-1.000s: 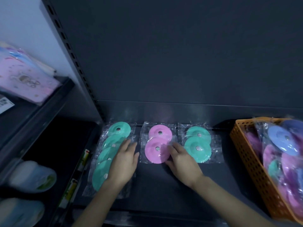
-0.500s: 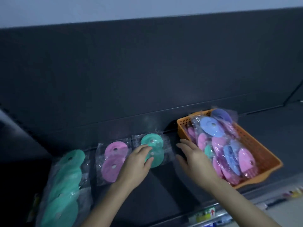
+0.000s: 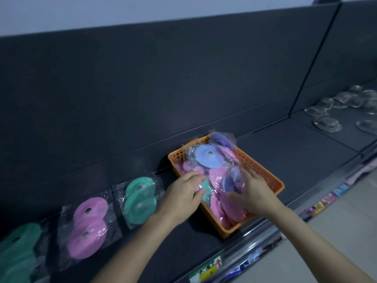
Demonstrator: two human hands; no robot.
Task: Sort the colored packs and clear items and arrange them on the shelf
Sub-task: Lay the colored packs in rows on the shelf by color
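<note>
Between left hand (image 3: 181,199) and right hand (image 3: 254,193) lie packs (image 3: 206,157)

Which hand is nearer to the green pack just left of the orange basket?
Left. The left hand is just right of the green pack; the right hand is farther right, over the basket.

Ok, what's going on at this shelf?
A person has the left hand and right hand on the bagged packs in the orange basket; whether either grips one is unclear. Left of it on the shelf lie a green pack, a pink pack and more green ones. Clear dishes sit far right.
</note>
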